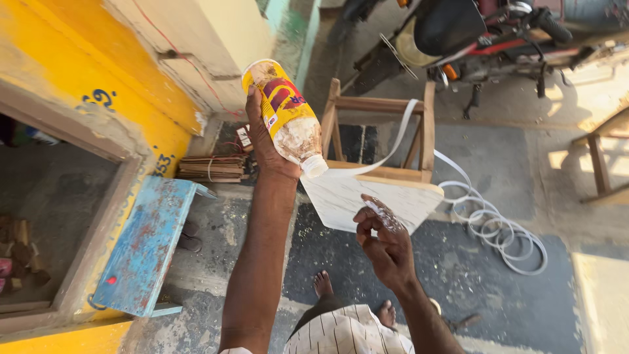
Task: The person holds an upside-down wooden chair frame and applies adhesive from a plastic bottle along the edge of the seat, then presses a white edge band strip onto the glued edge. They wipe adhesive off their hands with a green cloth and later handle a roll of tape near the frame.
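- Near the middle of the frame, the left hand (265,141) has its grip closed around a yellow plastic glue bottle with a red label (285,115), tipped so that its white nozzle points down and to the right.
- Just below the nozzle lies a white marbled laminate panel (367,200), resting on top of a small bare wooden stool frame (383,131).
- Right of centre, the right hand (386,246) hovers over the near edge of the panel, its grip loose and holding nothing, the fingers (383,213) smeared with white glue.
- A long white edging strip (501,233) runs from the stool frame into loose coils on the dark ground at the right of the frame.
- At the lower left stands a worn blue wooden table (144,246) beside a yellow painted wall (78,52).
- Across the upper right, a parked motorcycle (485,33) is in view.
- Bare feet (323,283) show at the bottom centre.
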The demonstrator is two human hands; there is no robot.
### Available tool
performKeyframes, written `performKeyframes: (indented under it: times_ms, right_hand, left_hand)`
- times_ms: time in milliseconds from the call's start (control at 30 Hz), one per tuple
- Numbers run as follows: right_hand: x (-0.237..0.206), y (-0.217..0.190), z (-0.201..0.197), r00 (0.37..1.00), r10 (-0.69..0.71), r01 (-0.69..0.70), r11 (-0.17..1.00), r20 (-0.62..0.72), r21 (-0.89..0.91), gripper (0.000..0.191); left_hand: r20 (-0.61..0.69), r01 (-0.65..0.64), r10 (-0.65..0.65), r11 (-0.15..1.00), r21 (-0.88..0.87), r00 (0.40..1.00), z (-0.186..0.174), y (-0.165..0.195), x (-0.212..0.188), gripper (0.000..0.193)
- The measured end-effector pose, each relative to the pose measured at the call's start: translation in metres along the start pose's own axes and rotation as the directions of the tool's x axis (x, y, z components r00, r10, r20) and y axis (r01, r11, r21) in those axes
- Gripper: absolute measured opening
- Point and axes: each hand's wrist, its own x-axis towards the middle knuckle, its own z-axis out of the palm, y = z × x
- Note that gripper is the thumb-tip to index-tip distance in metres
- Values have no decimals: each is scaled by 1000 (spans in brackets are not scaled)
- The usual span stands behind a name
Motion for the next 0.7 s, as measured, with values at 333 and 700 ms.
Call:
performKeyframes:
  times_ms: [333,700]
  right_hand:
    - [21,-33,4,991,-98,79,979,93,186,74]
    - [78,-127,43,931,-186,315,846,315,-431,74]
  left_hand:
    - [197,-2,28,991,-132,980,63,62,2,52]
    - [137,-239,249,967,-87,959,93,62,0,45]
